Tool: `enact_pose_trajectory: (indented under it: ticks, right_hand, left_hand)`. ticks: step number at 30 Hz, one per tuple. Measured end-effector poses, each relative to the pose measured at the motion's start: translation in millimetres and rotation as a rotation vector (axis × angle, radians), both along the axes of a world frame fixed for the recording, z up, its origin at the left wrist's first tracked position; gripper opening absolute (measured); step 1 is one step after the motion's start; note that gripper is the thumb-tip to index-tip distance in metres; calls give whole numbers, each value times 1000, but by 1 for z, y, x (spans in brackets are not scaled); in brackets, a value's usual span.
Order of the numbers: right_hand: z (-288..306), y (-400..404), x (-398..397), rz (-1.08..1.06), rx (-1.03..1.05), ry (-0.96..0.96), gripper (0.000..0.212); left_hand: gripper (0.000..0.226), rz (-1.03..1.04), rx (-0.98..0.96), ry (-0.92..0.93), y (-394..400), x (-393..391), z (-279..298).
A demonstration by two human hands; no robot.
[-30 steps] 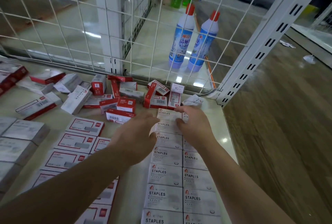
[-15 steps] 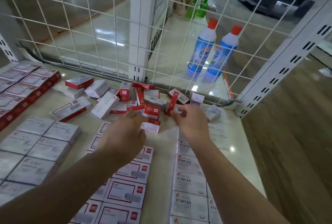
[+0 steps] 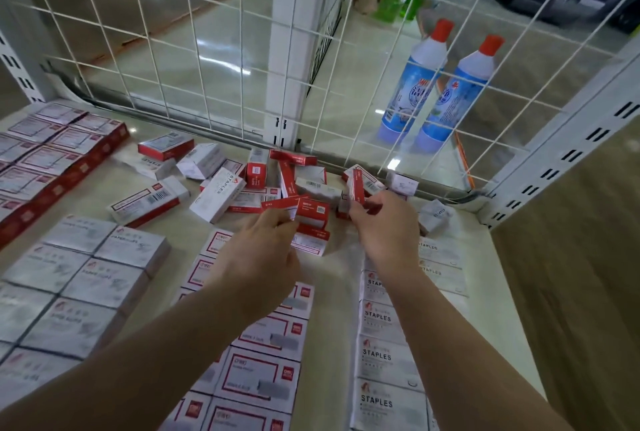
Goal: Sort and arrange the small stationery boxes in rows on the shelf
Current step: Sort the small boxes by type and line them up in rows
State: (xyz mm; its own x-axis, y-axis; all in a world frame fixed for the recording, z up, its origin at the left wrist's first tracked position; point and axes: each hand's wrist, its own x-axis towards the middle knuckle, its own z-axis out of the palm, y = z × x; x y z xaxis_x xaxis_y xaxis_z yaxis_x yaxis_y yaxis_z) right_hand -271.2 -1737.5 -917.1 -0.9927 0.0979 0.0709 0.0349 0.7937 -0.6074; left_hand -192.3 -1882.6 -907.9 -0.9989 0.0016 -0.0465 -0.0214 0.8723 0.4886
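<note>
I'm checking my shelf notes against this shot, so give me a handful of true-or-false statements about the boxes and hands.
1. Both hands reach into the jumbled pile of boxes at the back of the shelf. True.
2. The right hand pinches a red-and-white box. True.
3. The white STAPLES boxes are rowed on the left. False: they lie on the right, under the right forearm.
4. Two blue bottles stand on the shelf. False: they stand on the floor behind the wire grid.
5. The left hand lies flat on the shelf. False: it is raised at the pile.
</note>
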Motion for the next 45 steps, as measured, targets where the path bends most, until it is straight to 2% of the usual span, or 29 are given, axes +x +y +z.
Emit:
enact_pose_trajectory:
  ticks: [8,11,18,26,30,35,39,43,45]
  right_hand:
    - [9,17,8,-64,-14,34,21]
    - [14,28,17,-52,-10,11,14]
    - [28,54,48,37,-99,45,11]
    - [43,79,90,134,-264,-23,10]
    - [38,86,104,261,-239,-39,12]
    - [35,88,113,295,-216,8,11]
    - [31,90,115,317,-220,18,13]
    - [27,90,117,332,-193,118,18]
    - [24,90,118,347,-155,172,20]
  left_hand:
    - [41,22,54,-36,1,6,1]
    - [40,19,68,-26,3,13,5]
    - [35,49,172,-81,20,26,15]
    - [39,103,390,-133,46,34,20]
    - [36,116,399,-105,55,34,25]
    - [22,106,411,-108,58,33,25]
    - [7,118,468,-173,56,33,24]
    - [11,191,674,-276,55,30,22]
    - [18,248,716,-344,56,29,22]
